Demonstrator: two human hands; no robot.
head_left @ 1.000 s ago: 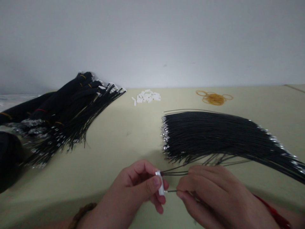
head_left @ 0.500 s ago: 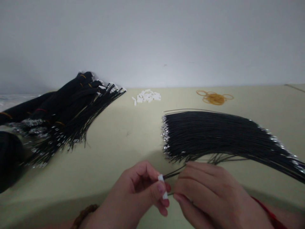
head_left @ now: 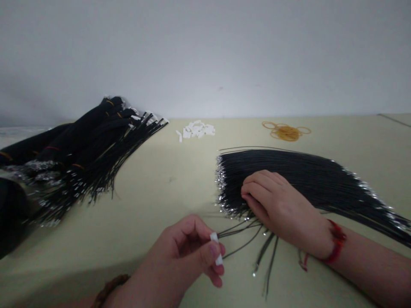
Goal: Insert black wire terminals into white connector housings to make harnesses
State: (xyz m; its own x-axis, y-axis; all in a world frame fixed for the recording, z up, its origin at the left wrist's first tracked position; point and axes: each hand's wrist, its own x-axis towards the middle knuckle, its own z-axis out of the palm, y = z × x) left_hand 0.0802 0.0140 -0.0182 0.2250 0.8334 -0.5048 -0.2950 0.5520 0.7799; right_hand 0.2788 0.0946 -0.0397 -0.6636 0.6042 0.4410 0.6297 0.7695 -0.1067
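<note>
White plastic connector (head_left: 216,247), near upright, pinched in left grip (head_left: 183,252), right grip (head_left: 272,199) open on black wires (head_left: 308,179)

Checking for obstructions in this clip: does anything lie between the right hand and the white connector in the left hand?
Nothing solid does. Only a few loose black wires cross between them, running from the white connector in the left hand toward the wire bundle under the right hand.
</note>
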